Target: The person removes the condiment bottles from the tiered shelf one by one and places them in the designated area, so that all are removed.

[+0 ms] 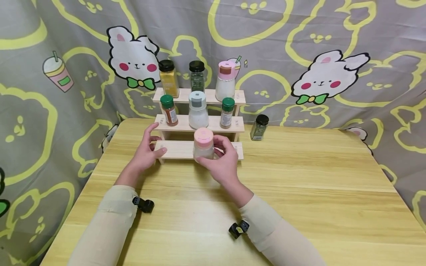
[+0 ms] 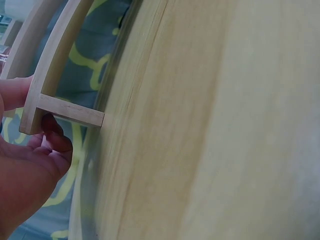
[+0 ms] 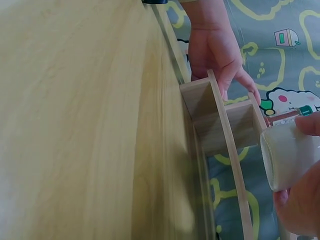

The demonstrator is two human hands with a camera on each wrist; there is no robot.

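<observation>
A pink-lidded glass seasoning jar (image 1: 203,138) with pale contents is in my right hand (image 1: 227,162), thumb on the near side and fingers round the far side. In the head view it overlaps the bottom tier of a three-step wooden spice rack (image 1: 176,149); the right wrist view shows the jar's base (image 3: 270,160) above that step. My left hand (image 1: 145,153) grips the rack's left end. In the left wrist view its thumb (image 2: 17,92) lies over the bottom board, with the other fingers curled below.
The middle tier bears a green-capped red spice bottle (image 1: 169,111), a grey-lidded jar (image 1: 198,112) and another green-capped bottle (image 1: 227,114). Above stand a yellow spice bottle (image 1: 169,79), a black-capped bottle (image 1: 197,77) and a pink-lidded jar (image 1: 225,83). Another black-capped bottle (image 1: 259,128) stands right of the rack.
</observation>
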